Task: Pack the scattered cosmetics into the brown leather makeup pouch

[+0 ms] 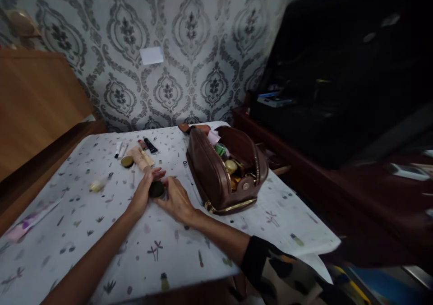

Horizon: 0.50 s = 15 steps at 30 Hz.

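Note:
A small round container with a dark top [156, 189] sits between my two hands, low over the table. My left hand [146, 188] curves round its left side, fingers pointing away from me. On the other side my right hand [176, 198] grips it with thumb and fingers. Just beyond my left hand lie beige cosmetic tubes [138, 156] and a round gold-coloured lid or compact [127, 162]. A black tube [150, 145] and small white tubes [121, 150] are farther back. To the right stands an unzipped brown cosmetic bag [211, 174] with several items inside.
A patterned white cloth [182, 255] covers the table. A pale yellowish item [96, 186] and a pink-and-white packet [25, 226] lie at left. A wooden panel [37, 102] borders the left; a dark screen [338, 70] stands right. Patterned wallpaper [182, 61] is behind.

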Available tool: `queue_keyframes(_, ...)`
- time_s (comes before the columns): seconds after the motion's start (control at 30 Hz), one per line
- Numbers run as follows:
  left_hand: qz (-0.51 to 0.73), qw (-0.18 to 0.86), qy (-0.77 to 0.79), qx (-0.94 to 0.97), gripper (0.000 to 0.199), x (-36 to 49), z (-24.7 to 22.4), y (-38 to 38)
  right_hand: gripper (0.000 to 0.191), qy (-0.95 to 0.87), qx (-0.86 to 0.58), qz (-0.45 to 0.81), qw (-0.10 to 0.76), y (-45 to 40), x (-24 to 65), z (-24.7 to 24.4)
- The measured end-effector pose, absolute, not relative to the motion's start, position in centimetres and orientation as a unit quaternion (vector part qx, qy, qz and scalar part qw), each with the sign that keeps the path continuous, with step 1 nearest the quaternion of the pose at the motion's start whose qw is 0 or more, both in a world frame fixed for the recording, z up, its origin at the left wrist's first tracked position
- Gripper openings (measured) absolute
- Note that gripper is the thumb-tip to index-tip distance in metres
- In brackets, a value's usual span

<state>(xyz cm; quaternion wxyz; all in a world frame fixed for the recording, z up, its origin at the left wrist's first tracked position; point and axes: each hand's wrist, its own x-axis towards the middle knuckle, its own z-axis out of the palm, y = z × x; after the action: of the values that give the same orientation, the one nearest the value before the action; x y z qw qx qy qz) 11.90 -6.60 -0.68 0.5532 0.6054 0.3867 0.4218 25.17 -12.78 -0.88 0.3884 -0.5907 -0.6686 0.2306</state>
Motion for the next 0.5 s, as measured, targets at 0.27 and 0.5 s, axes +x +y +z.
queue_keyframes(0.27,0.413,0.554,0.389,0.609,0.071,12.5,-0.3,-7.2,0.051,-0.705,-0.557,0.246,0.363,-12.9,25.3,-0.3)
queue_keyframes(0.5,0.409,0.568,0.408,0.586,0.076,13.6,0.7,-7.3,0.069,-0.754,-0.539,0.234,0.293,-12.7,25.4,-0.3)
